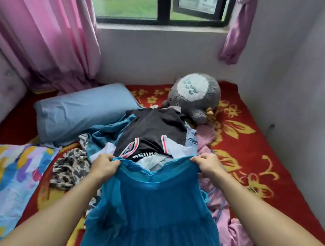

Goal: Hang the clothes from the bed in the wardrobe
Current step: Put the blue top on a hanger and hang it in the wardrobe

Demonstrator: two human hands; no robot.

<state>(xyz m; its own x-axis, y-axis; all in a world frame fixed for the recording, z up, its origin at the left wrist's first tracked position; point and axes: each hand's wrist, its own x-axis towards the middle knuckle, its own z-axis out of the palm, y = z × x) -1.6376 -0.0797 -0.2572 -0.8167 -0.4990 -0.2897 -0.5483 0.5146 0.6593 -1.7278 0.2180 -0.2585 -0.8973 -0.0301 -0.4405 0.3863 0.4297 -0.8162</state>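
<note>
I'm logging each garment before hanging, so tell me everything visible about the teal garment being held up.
The teal garment is sheer, finely pleated fabric in tiers, with a gathered band near the top; skirt or dress, I cannot tell. The left hand and right hand each grip its upper edge, spreading it. It drapes toward the camera, over the clothes pile.

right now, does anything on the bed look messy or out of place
Clothes lie crumpled in a heap on the bed, a dark shirt on top, a pink garment and a leopard-print piece spilling out either side. A plush toy lies tipped over behind them.
</note>
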